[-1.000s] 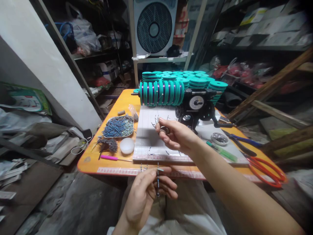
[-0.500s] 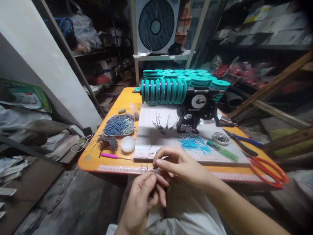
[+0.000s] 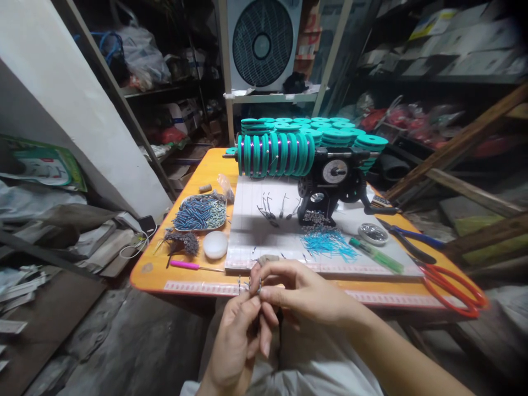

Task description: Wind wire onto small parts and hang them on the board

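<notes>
Tabletop [image 3: 214,170]: brightly lit, seemingly from above.
White board [image 3: 243,250]: soft shadow in front of the teal spools [image 3: 275,157].
Shelves [image 3: 429,81]: dim, smeared beyond the tabletop's right edge.
Fingers [image 3: 280,268]: slightly soft, small details between them unclear.
Pillar [image 3: 82,110]: stretched aslant, wide-angle.

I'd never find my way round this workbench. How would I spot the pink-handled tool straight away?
Start with the orange table and find the white board lying on it. By the board's near left corner, just in front of the round tub, lies the slim tool. Its bright pink handle sets it apart from the whitish tub and the dark clump.
</notes>
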